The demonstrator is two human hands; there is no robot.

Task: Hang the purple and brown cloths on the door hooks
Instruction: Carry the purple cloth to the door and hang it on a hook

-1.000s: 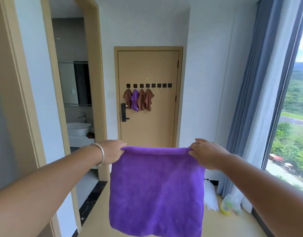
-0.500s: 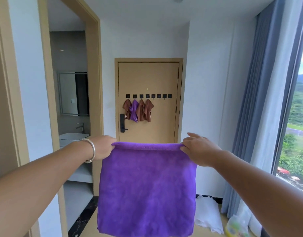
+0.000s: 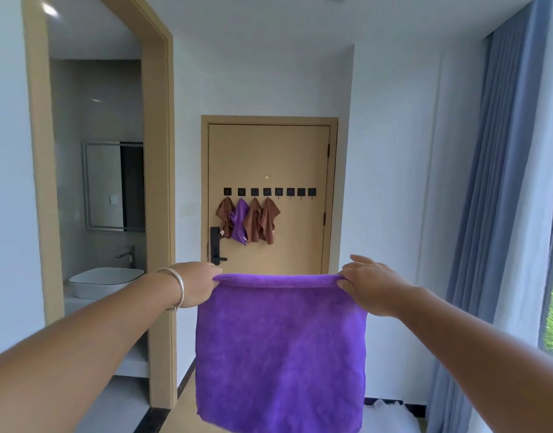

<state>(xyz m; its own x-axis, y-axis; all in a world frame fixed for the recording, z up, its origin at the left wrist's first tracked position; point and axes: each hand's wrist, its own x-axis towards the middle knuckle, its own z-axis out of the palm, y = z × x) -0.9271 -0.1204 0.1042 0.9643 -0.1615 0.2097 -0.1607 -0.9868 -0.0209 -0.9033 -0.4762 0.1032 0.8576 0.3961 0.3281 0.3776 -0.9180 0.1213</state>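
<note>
I hold a purple cloth (image 3: 281, 348) spread flat in front of me. My left hand (image 3: 197, 285), with a silver bangle on the wrist, pinches its top left corner. My right hand (image 3: 367, 287) pinches the top right corner. Ahead stands a tan door (image 3: 297, 157) with a row of black hooks (image 3: 295, 192). On the left hooks hang three brown cloths (image 3: 270, 221) and one small purple cloth (image 3: 239, 220). The hooks at the right end are bare. The door is some way beyond my hands.
An open bathroom doorway (image 3: 156, 182) with a sink (image 3: 104, 281) is on the left. Blue-grey curtains (image 3: 493, 214) and a window are on the right. White bags (image 3: 387, 414) lie on the floor by the wall. A black door handle (image 3: 215, 250) sits below the cloths.
The view has tilted upward and the door looks a little nearer. Both hands keep the same hold on the spread purple cloth.
</note>
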